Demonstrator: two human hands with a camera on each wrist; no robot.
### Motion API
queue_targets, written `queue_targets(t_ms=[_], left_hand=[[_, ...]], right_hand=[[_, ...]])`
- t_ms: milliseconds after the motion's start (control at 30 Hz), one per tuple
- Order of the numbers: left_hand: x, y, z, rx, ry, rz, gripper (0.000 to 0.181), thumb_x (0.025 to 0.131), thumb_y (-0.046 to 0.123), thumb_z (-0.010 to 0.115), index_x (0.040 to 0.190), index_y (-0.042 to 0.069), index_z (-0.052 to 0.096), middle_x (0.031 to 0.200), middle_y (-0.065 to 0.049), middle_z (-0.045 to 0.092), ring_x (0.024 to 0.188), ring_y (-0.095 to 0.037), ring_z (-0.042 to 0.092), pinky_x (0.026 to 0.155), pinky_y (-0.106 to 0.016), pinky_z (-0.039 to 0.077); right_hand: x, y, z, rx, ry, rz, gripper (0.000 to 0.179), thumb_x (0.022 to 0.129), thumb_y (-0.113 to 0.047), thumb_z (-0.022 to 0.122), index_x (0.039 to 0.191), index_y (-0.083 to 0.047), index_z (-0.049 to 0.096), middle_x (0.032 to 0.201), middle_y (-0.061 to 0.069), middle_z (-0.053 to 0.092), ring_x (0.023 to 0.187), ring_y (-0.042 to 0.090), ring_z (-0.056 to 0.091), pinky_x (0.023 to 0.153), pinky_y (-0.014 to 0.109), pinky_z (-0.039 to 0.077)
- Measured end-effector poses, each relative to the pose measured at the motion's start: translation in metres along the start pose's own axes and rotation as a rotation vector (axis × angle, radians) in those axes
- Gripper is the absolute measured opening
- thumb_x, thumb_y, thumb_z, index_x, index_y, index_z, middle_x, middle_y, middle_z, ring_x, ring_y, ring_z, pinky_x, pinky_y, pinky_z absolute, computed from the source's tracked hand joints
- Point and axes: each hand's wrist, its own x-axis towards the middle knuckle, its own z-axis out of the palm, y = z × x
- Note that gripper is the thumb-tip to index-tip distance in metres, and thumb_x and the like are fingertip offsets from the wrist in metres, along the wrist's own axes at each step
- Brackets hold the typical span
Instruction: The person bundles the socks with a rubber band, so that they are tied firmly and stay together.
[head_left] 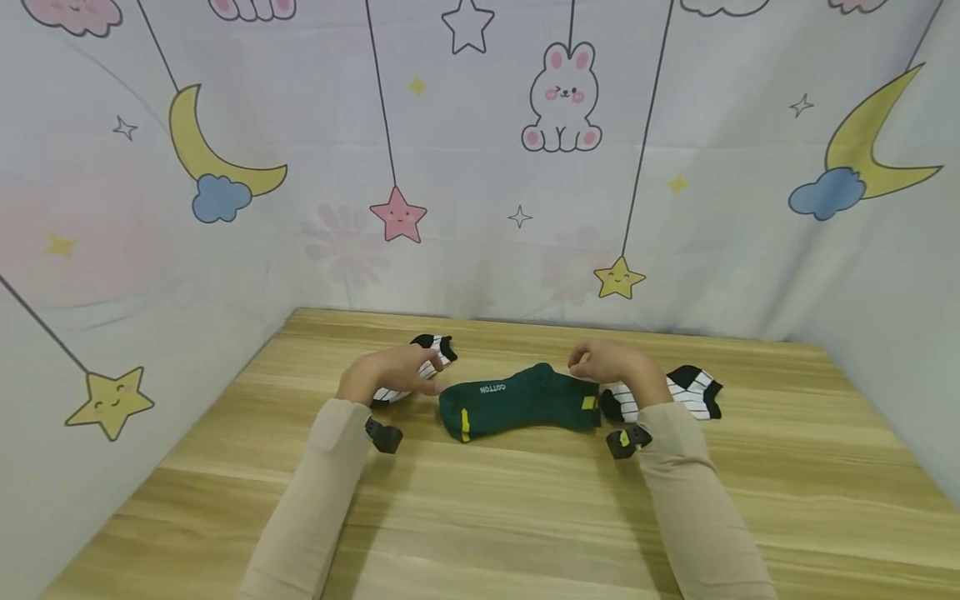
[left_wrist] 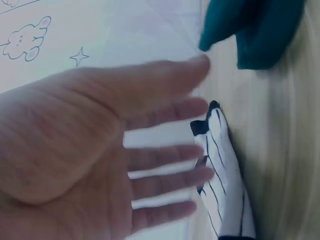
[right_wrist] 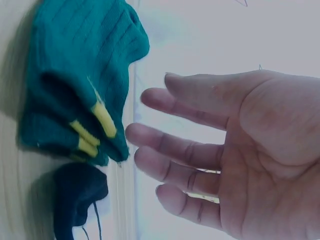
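Note:
A dark green sock [head_left: 525,408] with yellow marks and the word COTTON lies flat between the hands in the head view. Layered cuff edges with yellow bands show on the green sock [right_wrist: 85,65] in the right wrist view. My left hand [head_left: 393,369] hovers by its toe end with fingers extended, above a white sock with black stripes [left_wrist: 225,170]. Over the cuff end is my right hand [head_left: 611,362], its fingers loosely bent and holding nothing. Another white striped sock [head_left: 697,392] with black heel and cuff lies partly hidden beneath the right wrist.
The wooden table [head_left: 480,517] ends at a fabric backdrop [head_left: 480,267] printed with stars, moons and a bunny. Similar pale fabric walls rise at the left and right sides.

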Motion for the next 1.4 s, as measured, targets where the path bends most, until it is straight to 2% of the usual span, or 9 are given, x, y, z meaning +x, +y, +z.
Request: queue_targets(t_ms=[100, 267, 400, 500, 633, 800, 967, 1167, 1400], left_hand=[[0.000, -0.002, 0.001, 0.031, -0.027, -0.066, 0.055, 0.096, 0.035, 0.066, 0.143, 0.010, 0.050, 0.145, -0.021, 0.048, 0.132, -0.036, 0.047, 0.106, -0.053, 0.039], [0.000, -0.005, 0.002, 0.022, -0.037, -0.091, 0.058, 0.095, 0.036, 0.067, 0.145, 0.013, 0.047, 0.146, -0.020, 0.048, 0.130, -0.036, 0.048, 0.105, -0.054, 0.038], [0.001, -0.003, 0.003, 0.039, -0.040, -0.071, 0.056, 0.095, 0.035, 0.068, 0.142, 0.012, 0.050, 0.142, -0.018, 0.051, 0.127, -0.032, 0.050, 0.104, -0.051, 0.040], [0.004, 0.002, 0.004, 0.076, -0.034, -0.034, 0.053, 0.094, 0.030, 0.068, 0.139, 0.008, 0.052, 0.136, -0.017, 0.055, 0.121, -0.029, 0.052, 0.103, -0.048, 0.041], [0.011, 0.010, 0.007, 0.102, -0.026, 0.016, 0.046, 0.096, 0.022, 0.064, 0.137, 0.005, 0.054, 0.133, -0.017, 0.057, 0.119, -0.028, 0.053, 0.104, -0.046, 0.041], [0.018, 0.015, 0.015, 0.081, -0.022, 0.054, 0.041, 0.099, 0.014, 0.058, 0.139, 0.008, 0.052, 0.140, -0.017, 0.053, 0.131, -0.031, 0.048, 0.109, -0.047, 0.037], [0.019, 0.018, 0.020, 0.056, -0.020, 0.074, 0.047, 0.095, 0.001, 0.050, 0.141, 0.010, 0.051, 0.144, -0.018, 0.051, 0.133, -0.032, 0.047, 0.111, -0.048, 0.035], [0.021, 0.023, 0.023, 0.013, -0.052, 0.079, 0.052, 0.095, -0.003, 0.041, 0.143, 0.014, 0.051, 0.149, -0.015, 0.047, 0.137, -0.033, 0.043, 0.113, -0.049, 0.032], [0.025, 0.019, 0.024, 0.033, -0.044, 0.170, 0.049, 0.095, -0.004, 0.039, 0.138, 0.015, 0.056, 0.145, -0.014, 0.051, 0.131, -0.030, 0.049, 0.110, -0.046, 0.036]], right_hand=[[0.005, -0.003, 0.002, -0.012, 0.015, -0.029, 0.030, 0.104, -0.018, 0.053, 0.127, -0.001, 0.062, 0.122, 0.019, 0.064, 0.108, 0.033, 0.062, 0.088, 0.046, 0.050], [0.011, -0.009, 0.006, 0.005, 0.018, -0.077, 0.028, 0.105, -0.019, 0.053, 0.126, -0.004, 0.064, 0.129, 0.023, 0.060, 0.116, 0.037, 0.060, 0.092, 0.048, 0.050], [0.012, -0.013, 0.006, 0.051, 0.014, -0.110, 0.028, 0.106, -0.016, 0.051, 0.127, -0.003, 0.062, 0.129, 0.023, 0.060, 0.117, 0.037, 0.059, 0.093, 0.048, 0.049], [0.012, -0.017, 0.006, 0.070, 0.025, -0.139, 0.029, 0.106, -0.015, 0.050, 0.129, -0.003, 0.061, 0.128, 0.021, 0.062, 0.116, 0.037, 0.060, 0.093, 0.048, 0.049], [0.015, -0.021, 0.007, 0.036, 0.038, -0.164, 0.029, 0.105, -0.015, 0.053, 0.131, -0.004, 0.061, 0.126, 0.021, 0.063, 0.114, 0.035, 0.061, 0.091, 0.047, 0.051], [0.021, -0.022, 0.015, -0.013, 0.062, -0.175, 0.027, 0.103, -0.012, 0.055, 0.127, -0.004, 0.064, 0.124, 0.021, 0.064, 0.113, 0.035, 0.062, 0.091, 0.047, 0.051], [0.030, -0.024, 0.027, -0.055, 0.124, -0.250, 0.028, 0.102, -0.010, 0.056, 0.128, -0.002, 0.064, 0.130, 0.019, 0.061, 0.123, 0.037, 0.055, 0.100, 0.050, 0.046], [0.038, -0.027, 0.042, -0.063, 0.150, -0.306, 0.032, 0.102, -0.010, 0.057, 0.133, -0.001, 0.061, 0.136, 0.017, 0.058, 0.130, 0.037, 0.050, 0.105, 0.051, 0.041], [0.045, -0.031, 0.053, -0.072, 0.122, -0.373, 0.041, 0.103, -0.013, 0.055, 0.144, -0.006, 0.053, 0.143, 0.020, 0.053, 0.132, 0.039, 0.048, 0.107, 0.053, 0.038]])
